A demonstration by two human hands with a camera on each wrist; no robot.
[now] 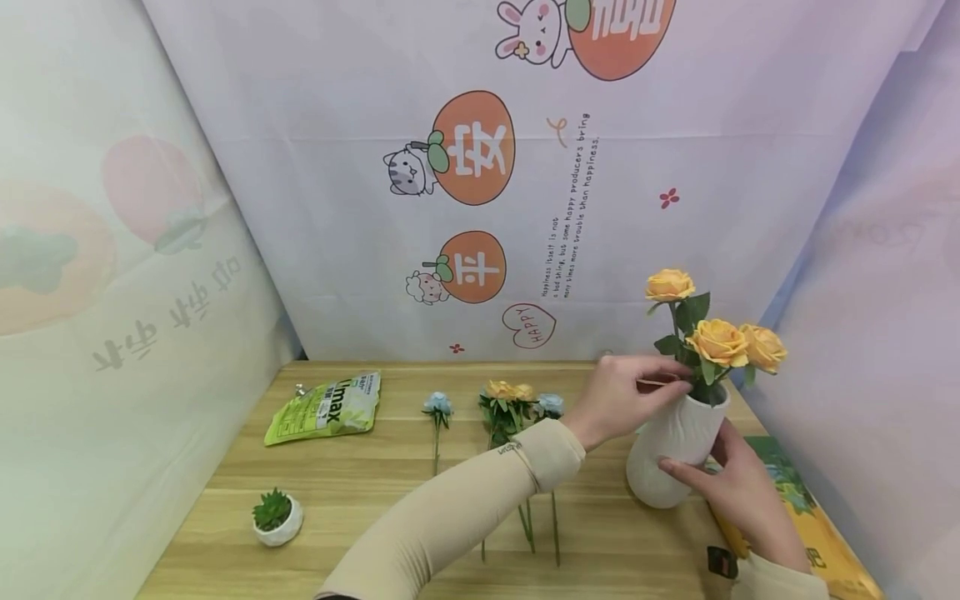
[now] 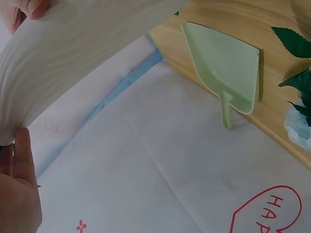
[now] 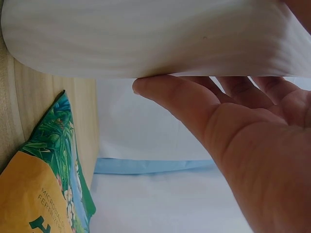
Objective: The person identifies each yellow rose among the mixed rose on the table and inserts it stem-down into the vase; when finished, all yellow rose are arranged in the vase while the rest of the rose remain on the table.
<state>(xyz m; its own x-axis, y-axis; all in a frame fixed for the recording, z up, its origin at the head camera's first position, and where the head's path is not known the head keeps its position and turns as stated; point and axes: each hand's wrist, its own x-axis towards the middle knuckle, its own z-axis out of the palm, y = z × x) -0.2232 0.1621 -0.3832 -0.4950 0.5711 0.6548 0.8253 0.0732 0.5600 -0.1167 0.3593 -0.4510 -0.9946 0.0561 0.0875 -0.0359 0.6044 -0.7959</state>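
White vase (image 1: 670, 458), tilted near right edge of tabletop (image 1: 360, 475); probably stiff, breakable, best held mid-body, where right hand (image 1: 750, 493) grips; left hand (image 1: 626, 397) pinches yellow roses (image 1: 718, 342) low.

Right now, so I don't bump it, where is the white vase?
In the head view, the white vase is toward the right side of the wooden table, held in the right grip, just left of the yellow-and-green bag.
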